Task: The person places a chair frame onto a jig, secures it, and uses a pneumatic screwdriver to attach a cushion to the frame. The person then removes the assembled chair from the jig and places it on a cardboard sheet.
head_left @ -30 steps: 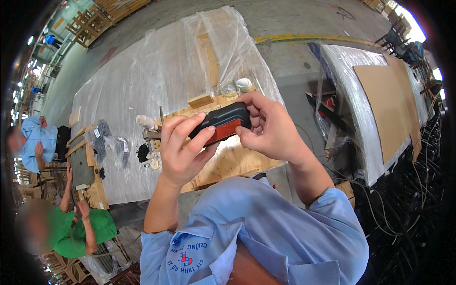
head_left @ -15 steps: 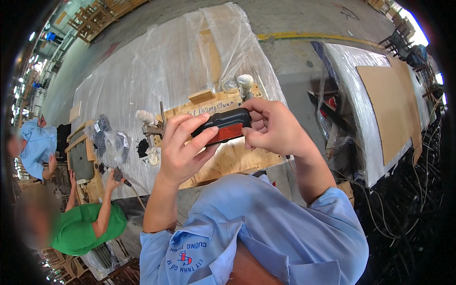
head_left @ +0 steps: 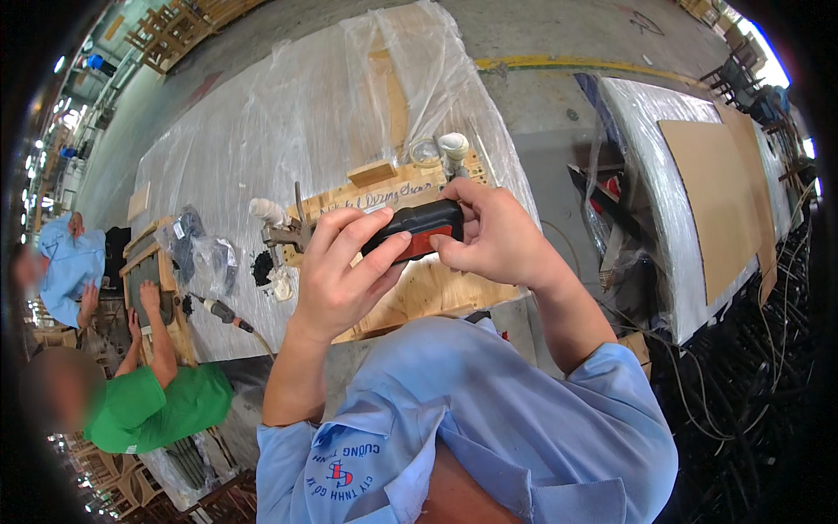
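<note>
Above a wooden board [head_left: 410, 301], I hold up a black, rounded, box-like device [head_left: 428, 218] with a glossy red panel on the side toward me. My left hand [head_left: 336, 279] grips its left end, fingers pressing the top and the red panel. Closed on the right end is my right hand [head_left: 502, 236], its thumb against the red panel. What kind of device it is, I cannot make out. Behind and beside it on the board are a metal clamp [head_left: 284, 234] with a white-wrapped handle, another white-wrapped handle [head_left: 453, 148] and a small wood block [head_left: 371, 174].
Plastic film covers the large table [head_left: 262, 113]. A clear tape roll [head_left: 424, 154], bagged dark parts [head_left: 205, 244] and a corded power tool [head_left: 225, 312] lie on it. At left, a person in green [head_left: 166, 406] works on a padded frame [head_left: 150, 293]. Cardboard [head_left: 707, 201] covers a wrapped stack at right.
The device has shifted slightly, and my right thumb has moved further onto its red panel. At left, the person in green has let go of the power tool and moved that hand to the frame.
</note>
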A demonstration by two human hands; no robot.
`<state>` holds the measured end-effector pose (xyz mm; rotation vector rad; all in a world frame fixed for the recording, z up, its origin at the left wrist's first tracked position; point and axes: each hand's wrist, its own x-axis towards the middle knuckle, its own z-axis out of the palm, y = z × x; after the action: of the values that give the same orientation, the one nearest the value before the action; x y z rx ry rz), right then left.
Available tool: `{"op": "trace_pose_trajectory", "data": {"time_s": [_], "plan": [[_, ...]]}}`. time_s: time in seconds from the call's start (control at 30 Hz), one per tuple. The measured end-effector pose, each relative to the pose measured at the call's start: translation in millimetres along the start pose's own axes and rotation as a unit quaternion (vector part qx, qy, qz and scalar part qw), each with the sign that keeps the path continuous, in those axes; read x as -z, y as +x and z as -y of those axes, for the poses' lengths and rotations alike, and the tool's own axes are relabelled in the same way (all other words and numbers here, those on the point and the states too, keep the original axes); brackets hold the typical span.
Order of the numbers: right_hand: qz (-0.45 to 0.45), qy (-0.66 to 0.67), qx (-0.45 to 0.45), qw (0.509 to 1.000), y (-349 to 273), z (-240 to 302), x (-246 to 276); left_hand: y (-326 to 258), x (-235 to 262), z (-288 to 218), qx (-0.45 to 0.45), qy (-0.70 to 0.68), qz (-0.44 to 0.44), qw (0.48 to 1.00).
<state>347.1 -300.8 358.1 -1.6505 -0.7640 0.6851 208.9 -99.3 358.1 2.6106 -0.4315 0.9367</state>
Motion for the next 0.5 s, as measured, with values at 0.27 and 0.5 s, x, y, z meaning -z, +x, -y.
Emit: {"op": "trace_pose_trajectory", "data": {"time_s": [0.27,0.5], "plan": [[0.051,0.050,-0.034,0.997,1,3,6,-4,-1,5,0.015,-0.030,-0.002,0.999],[0.013,-0.052,-0.010,0.999,6,3,0,-5,-3,4,0.013,-0.014,0.009,1.000]]}}
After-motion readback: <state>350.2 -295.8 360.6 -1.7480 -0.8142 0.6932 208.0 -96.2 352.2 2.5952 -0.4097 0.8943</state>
